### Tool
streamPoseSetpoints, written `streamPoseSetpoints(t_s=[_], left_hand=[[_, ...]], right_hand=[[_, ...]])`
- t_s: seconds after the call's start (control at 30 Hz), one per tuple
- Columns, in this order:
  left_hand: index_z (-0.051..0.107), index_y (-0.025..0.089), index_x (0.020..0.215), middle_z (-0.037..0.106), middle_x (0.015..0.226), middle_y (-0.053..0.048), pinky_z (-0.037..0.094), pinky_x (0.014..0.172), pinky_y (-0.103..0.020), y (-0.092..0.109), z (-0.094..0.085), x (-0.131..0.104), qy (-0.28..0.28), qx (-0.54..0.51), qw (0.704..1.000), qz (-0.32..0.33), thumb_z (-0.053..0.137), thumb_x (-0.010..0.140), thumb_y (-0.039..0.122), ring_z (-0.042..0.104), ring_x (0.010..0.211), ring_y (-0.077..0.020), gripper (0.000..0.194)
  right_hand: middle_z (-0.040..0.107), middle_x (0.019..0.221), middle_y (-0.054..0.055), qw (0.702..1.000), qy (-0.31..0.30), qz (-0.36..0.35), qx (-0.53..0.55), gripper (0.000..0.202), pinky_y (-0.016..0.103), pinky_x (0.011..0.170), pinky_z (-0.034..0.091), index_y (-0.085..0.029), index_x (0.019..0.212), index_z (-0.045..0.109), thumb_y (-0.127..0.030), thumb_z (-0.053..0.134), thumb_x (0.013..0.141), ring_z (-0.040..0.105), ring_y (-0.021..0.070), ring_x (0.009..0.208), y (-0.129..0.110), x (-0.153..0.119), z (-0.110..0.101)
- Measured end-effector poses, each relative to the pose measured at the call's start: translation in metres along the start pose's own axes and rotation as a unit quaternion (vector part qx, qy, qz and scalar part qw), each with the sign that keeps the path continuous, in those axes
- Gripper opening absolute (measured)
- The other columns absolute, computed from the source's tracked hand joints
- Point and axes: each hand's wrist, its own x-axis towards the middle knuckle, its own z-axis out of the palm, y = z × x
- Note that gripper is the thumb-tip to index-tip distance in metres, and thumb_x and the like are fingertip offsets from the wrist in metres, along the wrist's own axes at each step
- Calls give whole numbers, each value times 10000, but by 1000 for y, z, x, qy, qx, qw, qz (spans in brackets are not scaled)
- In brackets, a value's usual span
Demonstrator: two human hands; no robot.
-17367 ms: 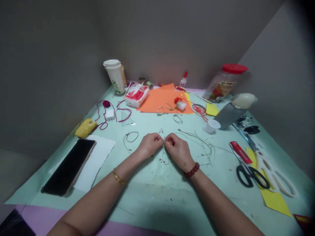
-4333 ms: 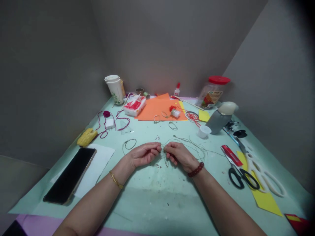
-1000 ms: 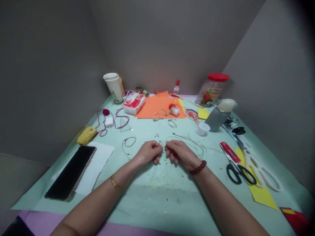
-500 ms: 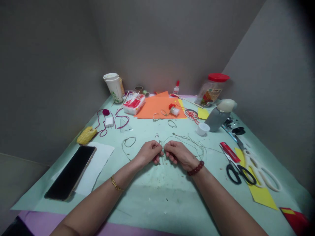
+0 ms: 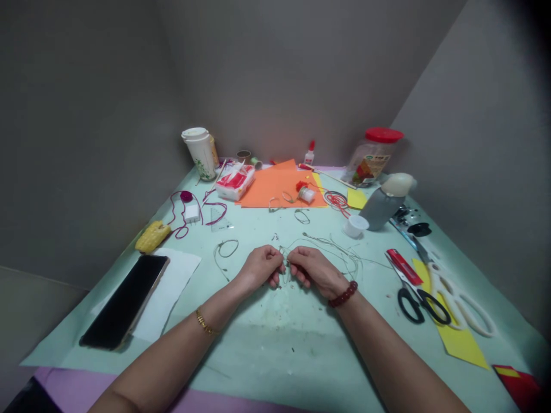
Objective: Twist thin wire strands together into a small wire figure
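Observation:
Near the middle of the table my left hand (image 5: 264, 267) and my right hand (image 5: 312, 268) face each other with a small gap between them. Both pinch a thin greenish cord (image 5: 282, 250), which loops up and hangs down between the fingertips. Its knots are too small to make out. To the right of my right hand lies a loose bundle of the same cord (image 5: 340, 250), partly behind the hand. A looped cord piece (image 5: 227, 248) rests left of my left hand. Another small cord loop (image 5: 302, 217) lies farther back.
Black-handled scissors (image 5: 424, 304) and white-handled scissors (image 5: 462, 304) lie at right, by a grey bottle (image 5: 382, 206) and a small white cup (image 5: 356, 226). At left are a phone (image 5: 124, 301) and yellow yarn (image 5: 152, 236). Orange paper (image 5: 271, 186) and a tissue pack (image 5: 235, 181) are behind.
The two hands stay almost in place, still pinching the cord. The cord between the fingertips has shifted slightly, and the whole view has moved a few pixels.

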Motion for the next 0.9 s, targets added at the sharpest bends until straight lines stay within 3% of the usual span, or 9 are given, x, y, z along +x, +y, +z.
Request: streamPoseSetpoints(t_s=[0.17,0.53,0.9], left_hand=[[496,163,764,618,645,-7,422,338,-187,-2,2,1,24,7,1000,-4,509,817,238,521,373,-74,93],[513,156,755,549,523,30,418,374,-182,4,2,-4,1,22,1000,0,561,792,233,486,364,-66,98],[491,167,748,587,596,10,408,374,-189,2,2,-5,5,28,999,19,519,817,252,499,377,-66,113]], right_hand=[[537,509,-35,1000,0,3,4,148,151,297,296,-168,634,519,-229,526,768,395,40,349,-1,-2,-1],[539,513,-36,1000,2,3,-3,151,155,303,297,-167,641,511,-234,531,774,395,41,345,1,-1,0],[549,533,-37,1000,-9,-4,-12,127,148,298,289,-170,662,512,-240,571,749,395,36,349,4,0,0]])
